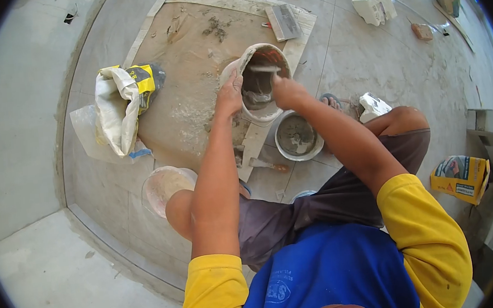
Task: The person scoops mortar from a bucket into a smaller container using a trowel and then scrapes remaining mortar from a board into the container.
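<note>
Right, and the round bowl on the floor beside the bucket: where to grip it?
Probably the near rim of the bowl, from the wearer's side: it sits upright, its open lip offers an edge, and the bucket crowds its far side.

A: Lettering on the blue shirt?
B: Chest, pale print: large characters beginning with "S"; the remainder and the smaller surrounding line, indistinct.
A: The yellow bag, right?
B: Dark panel with light lines of print, a small red mark below; wording too small to read.
A: The open sack, left?
B: Dark print on its yellow panel, illegible.
</note>
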`<action>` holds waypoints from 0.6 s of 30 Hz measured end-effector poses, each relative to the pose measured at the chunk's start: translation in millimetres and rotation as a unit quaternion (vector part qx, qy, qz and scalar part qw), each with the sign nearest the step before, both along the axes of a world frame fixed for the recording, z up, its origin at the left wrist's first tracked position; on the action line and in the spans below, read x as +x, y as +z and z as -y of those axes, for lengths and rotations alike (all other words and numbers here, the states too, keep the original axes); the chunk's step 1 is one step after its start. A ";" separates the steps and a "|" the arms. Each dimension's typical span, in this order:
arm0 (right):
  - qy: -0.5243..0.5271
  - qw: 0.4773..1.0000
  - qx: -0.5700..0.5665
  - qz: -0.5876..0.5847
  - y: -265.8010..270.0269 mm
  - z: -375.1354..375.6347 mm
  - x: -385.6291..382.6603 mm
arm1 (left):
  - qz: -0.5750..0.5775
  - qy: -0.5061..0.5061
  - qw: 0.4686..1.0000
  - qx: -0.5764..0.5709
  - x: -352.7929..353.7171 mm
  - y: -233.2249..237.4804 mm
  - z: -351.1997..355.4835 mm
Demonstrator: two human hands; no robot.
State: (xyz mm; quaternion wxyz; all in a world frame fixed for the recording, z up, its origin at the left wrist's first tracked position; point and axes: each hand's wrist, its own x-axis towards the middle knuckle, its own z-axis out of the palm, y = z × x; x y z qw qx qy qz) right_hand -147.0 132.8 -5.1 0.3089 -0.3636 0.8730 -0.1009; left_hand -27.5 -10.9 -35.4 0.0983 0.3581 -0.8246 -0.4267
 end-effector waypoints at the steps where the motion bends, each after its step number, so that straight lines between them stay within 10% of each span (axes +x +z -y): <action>1: 0.044 0.999 0.012 -0.010 -22.3 -9.1 10.0 | -0.001 0.000 1.000 -0.001 -0.5 1.7 0.4; 6: 0.309 0.923 0.218 0.067 56.0 2.3 -9.6 | 0.004 -0.009 1.000 -0.001 -0.8 10.2 -3.6; 8: 0.106 0.951 0.234 0.171 82.6 7.0 -24.5 | 0.010 0.000 1.000 0.017 -0.2 15.9 -5.5; 15: 0.121 0.987 -0.030 -0.100 -33.7 -9.1 -2.5 | 0.035 -0.014 0.999 0.003 -3.9 4.8 -4.9; 18: 0.269 0.928 0.234 0.110 43.9 7.4 -15.5 | 0.030 -0.008 0.999 0.009 -2.0 10.1 -6.4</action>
